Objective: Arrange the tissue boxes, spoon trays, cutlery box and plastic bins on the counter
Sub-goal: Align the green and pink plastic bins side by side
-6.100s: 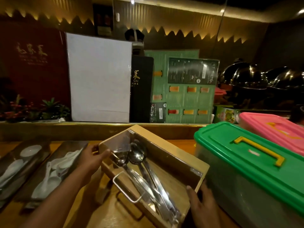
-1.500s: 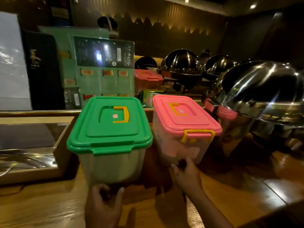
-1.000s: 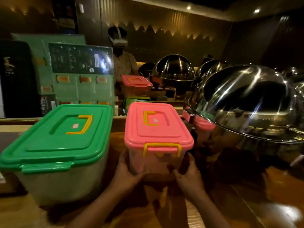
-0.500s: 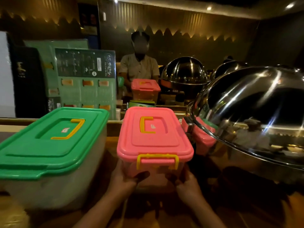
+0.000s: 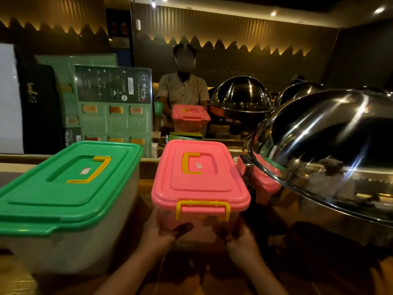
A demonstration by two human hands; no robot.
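I have the pink-lidded bin [image 5: 200, 184] between both palms, my left hand [image 5: 158, 233] on its near left corner and my right hand [image 5: 240, 238] on its near right corner, fingers [image 5: 182, 227] wrapped onto the clear front wall under the yellow latch [image 5: 203, 208]. Whether its base is resting on the wooden tabletop [image 5: 282, 201] or lifted a little off it, I cannot tell; the underside is in shadow. Just to its left, with a gap between, the green-lidded bin [image 5: 68, 188] sits on the tabletop, roughly parallel. To the right a large steel dome cover [image 5: 331, 150] stands close by. Across the counter a second pink bin [image 5: 190, 120] sits in front of another person [image 5: 182, 90]. I judge the green bin placed and this pink one mid-adjustment. No tissue boxes, spoon trays or cutlery box are in sight, so I cannot judge those.
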